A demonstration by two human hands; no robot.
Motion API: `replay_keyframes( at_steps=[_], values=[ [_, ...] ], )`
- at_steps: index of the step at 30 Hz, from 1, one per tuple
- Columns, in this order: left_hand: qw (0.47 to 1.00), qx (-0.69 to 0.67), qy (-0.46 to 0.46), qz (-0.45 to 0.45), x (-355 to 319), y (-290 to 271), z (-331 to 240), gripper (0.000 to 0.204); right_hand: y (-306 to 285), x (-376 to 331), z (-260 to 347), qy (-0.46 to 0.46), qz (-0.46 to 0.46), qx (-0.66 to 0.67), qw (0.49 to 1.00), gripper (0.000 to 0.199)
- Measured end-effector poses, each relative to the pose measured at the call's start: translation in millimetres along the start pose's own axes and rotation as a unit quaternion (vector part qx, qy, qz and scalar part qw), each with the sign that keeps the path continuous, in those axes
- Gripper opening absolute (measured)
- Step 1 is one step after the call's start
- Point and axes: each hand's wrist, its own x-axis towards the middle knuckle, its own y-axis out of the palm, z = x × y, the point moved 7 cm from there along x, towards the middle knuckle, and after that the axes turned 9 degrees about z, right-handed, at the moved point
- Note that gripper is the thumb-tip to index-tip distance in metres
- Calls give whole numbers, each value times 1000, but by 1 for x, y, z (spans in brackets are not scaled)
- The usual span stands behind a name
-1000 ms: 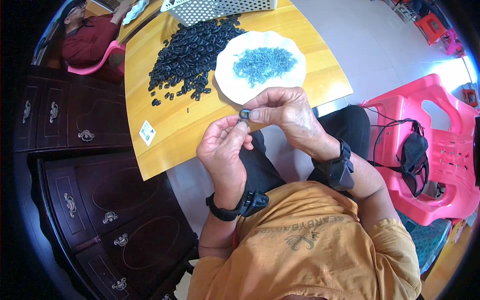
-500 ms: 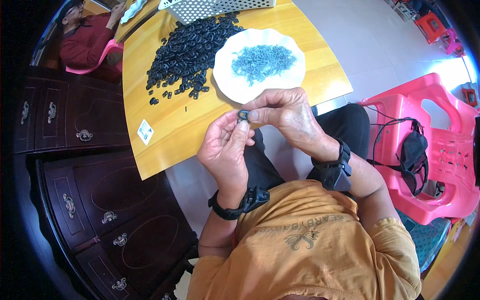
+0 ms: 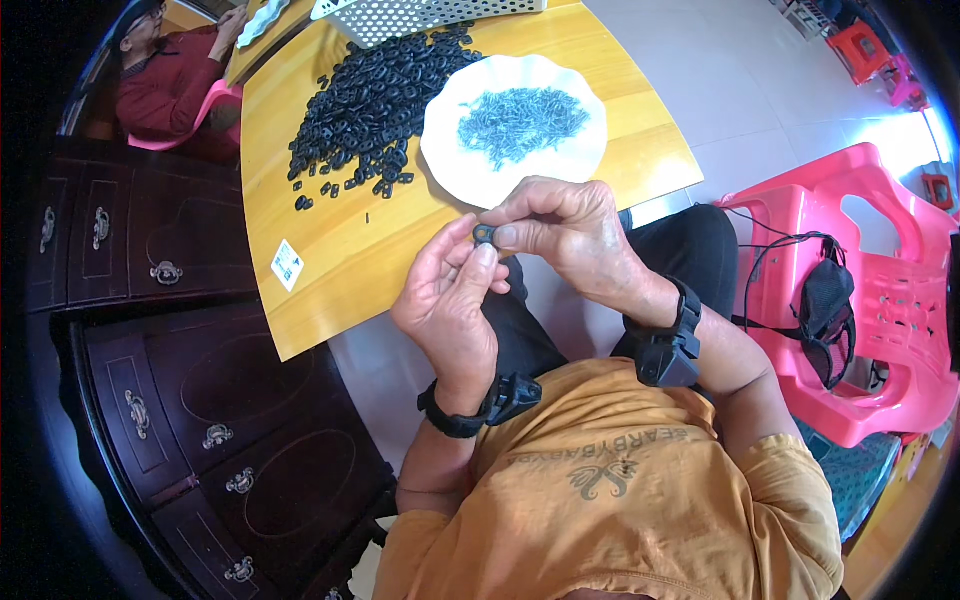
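Note:
Just off the table's near edge, my left hand [image 3: 447, 290] pinches a small black oval part with a hole [image 3: 485, 233] between thumb and fingers. My right hand [image 3: 565, 228] grips the same part from the right with thumb and forefinger. Whether a small pin is also between the right fingers cannot be made out. Beyond my hands sits a white scalloped plate [image 3: 450, 172] bearing many thin grey metal pins [image 3: 524, 122]. A large heap of similar black parts [image 3: 370, 100] lies to its left, a few scattered at its near side.
The yellow wooden table [image 3: 330, 270] carries a white perforated basket [image 3: 425, 22] at the back and a small white label [image 3: 287, 264]. Dark drawers [image 3: 230, 420] stand left; a pink chair [image 3: 790, 230] with a black mesh pouch [image 3: 828, 315] stands right. Another person [image 3: 170, 85] sits far left.
Both hands remain together on the small black part, with only a slight turn of it between the fingers. The whole view has shifted a little.

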Motion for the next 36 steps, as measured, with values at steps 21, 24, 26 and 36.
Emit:
replay_keyframes(
  at_steps=[21,24,26,36],
  values=[
    [998,-64,8,-17,-6,-1,-8,20,5,-6,12,-112,43,-79,990,33],
    [998,-68,6,-16,-6,-1,-7,20,3,-6,13,-111,38,-83,990,31],
    [997,-70,8,-14,-6,-2,-6,19,3,-6,13,-104,38,-79,991,30],
    [997,-35,67,-5,-4,-4,-2,17,3,-9,14,-127,22,-111,985,30]
  ],
)
